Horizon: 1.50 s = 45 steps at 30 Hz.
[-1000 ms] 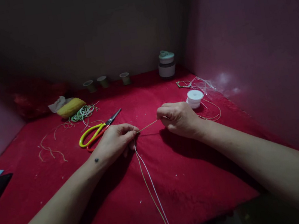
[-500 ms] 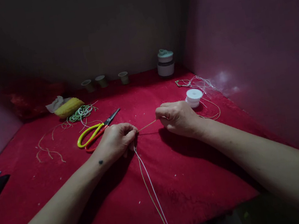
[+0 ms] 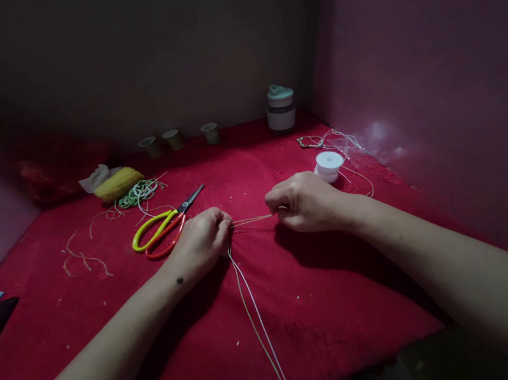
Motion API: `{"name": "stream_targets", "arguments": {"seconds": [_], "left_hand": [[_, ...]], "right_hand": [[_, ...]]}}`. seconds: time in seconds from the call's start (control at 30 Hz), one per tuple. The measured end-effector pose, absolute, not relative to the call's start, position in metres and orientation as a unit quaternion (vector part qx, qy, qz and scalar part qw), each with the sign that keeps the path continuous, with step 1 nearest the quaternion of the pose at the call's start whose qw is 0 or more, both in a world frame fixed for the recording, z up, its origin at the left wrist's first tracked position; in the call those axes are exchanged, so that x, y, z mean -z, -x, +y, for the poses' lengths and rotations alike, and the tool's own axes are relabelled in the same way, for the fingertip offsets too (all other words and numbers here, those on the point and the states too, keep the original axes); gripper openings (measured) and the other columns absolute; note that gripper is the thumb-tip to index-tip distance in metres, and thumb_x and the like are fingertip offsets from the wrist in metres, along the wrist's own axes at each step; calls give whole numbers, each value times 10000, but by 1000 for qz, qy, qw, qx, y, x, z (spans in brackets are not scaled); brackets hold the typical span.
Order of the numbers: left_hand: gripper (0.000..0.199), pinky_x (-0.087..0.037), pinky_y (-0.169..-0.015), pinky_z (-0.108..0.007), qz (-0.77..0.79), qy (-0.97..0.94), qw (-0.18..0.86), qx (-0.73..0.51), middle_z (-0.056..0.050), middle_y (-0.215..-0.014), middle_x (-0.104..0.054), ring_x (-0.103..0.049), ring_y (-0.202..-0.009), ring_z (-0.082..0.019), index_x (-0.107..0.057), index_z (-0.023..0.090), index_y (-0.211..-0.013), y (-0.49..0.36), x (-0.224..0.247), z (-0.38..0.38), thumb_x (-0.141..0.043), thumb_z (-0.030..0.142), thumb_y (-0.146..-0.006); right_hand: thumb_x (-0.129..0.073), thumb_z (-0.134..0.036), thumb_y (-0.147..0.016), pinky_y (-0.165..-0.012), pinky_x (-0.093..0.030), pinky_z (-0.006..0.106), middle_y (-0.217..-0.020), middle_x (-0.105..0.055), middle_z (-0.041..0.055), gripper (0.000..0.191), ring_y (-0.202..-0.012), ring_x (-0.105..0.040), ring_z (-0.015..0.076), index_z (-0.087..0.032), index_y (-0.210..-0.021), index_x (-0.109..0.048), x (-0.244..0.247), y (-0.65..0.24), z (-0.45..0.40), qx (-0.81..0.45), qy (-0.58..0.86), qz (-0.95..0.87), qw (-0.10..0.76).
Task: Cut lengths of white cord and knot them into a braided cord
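Observation:
My left hand point(image 3: 205, 233) is closed in a pinch on thin cords, its fingertips pointing right. From it a white and a tan cord point(image 3: 253, 296) hang down toward the table's front edge. My right hand point(image 3: 304, 201) is closed too, gripping the far end of a tan cord point(image 3: 252, 220) that runs nearly level between both hands, in what look like two strands. Scissors point(image 3: 164, 230) with yellow and red handles lie beside my left hand, blades pointing away. Behind my right hand stands a white thread spool point(image 3: 329, 166). Fingers hide any knot.
A red cloth point(image 3: 203, 358) covers the table. At the back are small cups or spools point(image 3: 211, 134) and a lidded jar point(image 3: 280, 110). A yellow bundle point(image 3: 117, 184), green and white cords point(image 3: 139, 193) and loose tan strands point(image 3: 84, 258) lie left; tangled white cord point(image 3: 337, 140) lies right.
The cord between my hands has gone from slanting up to the right to nearly level, and two strands now show. My right fingertips have dropped slightly; more of the scissors' red handle shows.

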<state>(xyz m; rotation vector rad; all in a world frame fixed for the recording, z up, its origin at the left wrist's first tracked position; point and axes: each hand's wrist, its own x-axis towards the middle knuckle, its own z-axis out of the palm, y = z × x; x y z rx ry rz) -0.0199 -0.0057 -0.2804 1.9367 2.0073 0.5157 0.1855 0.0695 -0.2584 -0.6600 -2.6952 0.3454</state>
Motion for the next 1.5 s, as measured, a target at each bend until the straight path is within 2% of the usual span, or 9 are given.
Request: {"name": "stream_targets", "arguments": {"seconds": [0.13,0.23,0.33,0.47,0.63,0.83,1.13,1.3,1.5], "left_hand": [[157,-334,-537,-241,692,-701,90,-148,-1,-609,-538,-467,-532,-121,-496,180,-719,19,282,-5,-403,258,-818],[146,-320,-545,-249,690,-704,92,-140,-11,-643,-529,-460,-553,-130,-470,186,-729,18,283,-6,-387,250,-830],[142,-315,-543,-256,692,-702,95,-139,-16,-650,-532,-464,-555,-138,-464,190,-736,18,284,-7,-377,242,-836],[135,-330,-558,-262,694,-699,89,-147,-29,-672,-558,-502,-584,-153,-470,189,-758,18,285,-8,-377,246,-837],[143,-353,-574,-266,685,-706,94,-154,-36,-688,-575,-530,-612,-167,-465,191,-767,19,284,-6,-386,290,-834],[201,-398,-631,-272,645,-720,176,-187,-45,-760,-608,-548,-674,-170,-512,184,-831,27,285,-3,-402,351,-821],[217,-382,-566,-271,635,-727,164,-205,-27,-659,-544,-487,-594,-158,-492,191,-691,24,284,-4,-426,373,-787],[209,-364,-520,-262,639,-720,175,-207,1,-567,-522,-451,-508,-142,-500,204,-708,24,282,-5,-419,376,-795],[208,-351,-496,-248,649,-706,195,-207,21,-538,-512,-438,-477,-133,-535,201,-747,21,280,-6,-439,384,-775]], "right_hand": [[-481,-143,-643,-495,-258,231,-521,-511,-10,115,-489,-395,78,-158,-586,-580,246,-192,71,-216,240,-945,58],[-475,-198,-727,-502,-275,233,-560,-546,5,173,-510,-427,81,-142,-630,-607,242,-190,72,-231,288,-921,120],[-480,-210,-763,-568,-324,233,-704,-607,34,181,-619,-492,102,-141,-776,-647,248,-176,70,-212,298,-914,176],[-485,-271,-777,-600,-365,261,-887,-600,87,222,-723,-533,156,-160,-900,-633,265,-149,59,-150,285,-940,117],[-344,-209,-843,-575,-408,306,-973,-571,113,263,-716,-562,192,-156,-958,-575,279,-129,47,-85,316,-942,79],[-372,-199,-833,-597,-446,334,-989,-591,119,233,-783,-595,229,-149,-975,-550,276,-129,45,-107,336,-932,82],[-422,-230,-812,-585,-428,325,-936,-635,142,243,-784,-605,246,-145,-1027,-495,266,-130,35,-189,379,-900,102],[-441,-303,-827,-597,-414,294,-923,-635,148,229,-777,-598,215,-144,-939,-561,262,-137,34,-209,381,-898,62],[-461,-176,-745,-548,-356,244,-796,-649,98,170,-667,-558,147,-142,-791,-621,259,-171,37,-196,349,-916,36]]}}
